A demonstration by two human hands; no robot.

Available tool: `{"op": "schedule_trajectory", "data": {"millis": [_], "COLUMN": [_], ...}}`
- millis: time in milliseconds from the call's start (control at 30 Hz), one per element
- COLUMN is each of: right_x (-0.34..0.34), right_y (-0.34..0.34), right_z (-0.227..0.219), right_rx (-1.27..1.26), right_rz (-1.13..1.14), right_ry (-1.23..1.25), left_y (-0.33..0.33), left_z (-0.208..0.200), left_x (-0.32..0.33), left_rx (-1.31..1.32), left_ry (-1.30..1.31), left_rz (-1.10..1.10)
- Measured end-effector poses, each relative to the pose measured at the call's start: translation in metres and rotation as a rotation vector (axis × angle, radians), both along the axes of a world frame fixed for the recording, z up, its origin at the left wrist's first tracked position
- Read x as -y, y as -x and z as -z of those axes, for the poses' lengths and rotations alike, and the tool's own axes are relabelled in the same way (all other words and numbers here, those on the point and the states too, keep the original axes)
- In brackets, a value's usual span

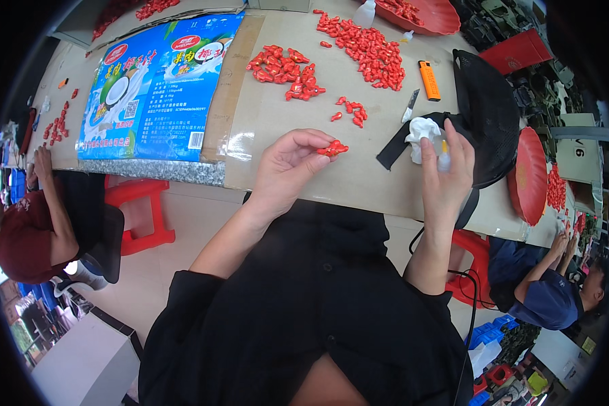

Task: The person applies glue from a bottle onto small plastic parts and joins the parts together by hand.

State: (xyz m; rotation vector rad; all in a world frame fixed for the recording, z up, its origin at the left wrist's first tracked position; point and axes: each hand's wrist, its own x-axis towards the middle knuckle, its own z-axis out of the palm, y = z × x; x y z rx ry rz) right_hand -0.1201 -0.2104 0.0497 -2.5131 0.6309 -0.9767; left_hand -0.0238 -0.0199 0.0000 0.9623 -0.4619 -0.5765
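My left hand (287,169) pinches a small glossy red piece (333,148) between thumb and fingertips, above the table's near edge. To its right, my right hand (448,186) is raised with its fingers around a small translucent bottle (444,161) that has a yellowish tip. A crumpled white tissue (420,128) sits against those fingertips; whether it is gripped too, I cannot tell. Beyond my hands lie a few red pieces (354,111), a clustered group of red pieces (284,71) and a larger spread of them (368,51).
A knife (410,105), an orange lighter (429,80) and a black mesh bag (490,115) lie at right. Flattened blue printed cardboard (159,88) covers the left. Red trays (429,17) stand far back and right. Co-workers sit on both sides; a white bottle (364,13) stands behind.
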Motion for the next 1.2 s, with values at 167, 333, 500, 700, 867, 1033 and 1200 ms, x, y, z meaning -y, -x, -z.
{"op": "schedule_trajectory", "data": {"millis": [167, 333, 500, 700, 867, 1033, 1200], "right_x": [-0.013, -0.031, -0.025, -0.028, -0.025, -0.027, -0.024], "right_y": [-0.005, -0.013, -0.017, -0.019, -0.012, -0.007, -0.009], "right_z": [0.004, 0.007, 0.031, 0.026, 0.033, 0.036, 0.033], "right_rx": [0.194, 0.138, 0.181, 0.337, 0.331, 0.343, 0.337], "right_rz": [-0.157, -0.311, -0.51, -0.405, -0.397, -0.394, -0.419], "right_ry": [-0.242, -1.005, -1.266, -1.283, -1.27, -1.256, -1.234], "left_y": [-0.002, 0.001, -0.011, -0.06, -0.118, -0.135, -0.126], "left_z": [-0.002, -0.01, -0.032, -0.064, -0.068, -0.076, -0.08], "left_x": [0.001, 0.002, 0.014, 0.077, 0.173, 0.219, 0.178], "left_rx": [0.021, -0.064, -0.042, 0.932, 1.701, 1.742, 1.568], "left_ry": [-0.009, -0.164, -0.284, -0.547, -0.619, -1.04, -0.84], "left_rz": [0.019, 0.009, 0.029, -0.283, -0.583, -0.522, -0.444]}}
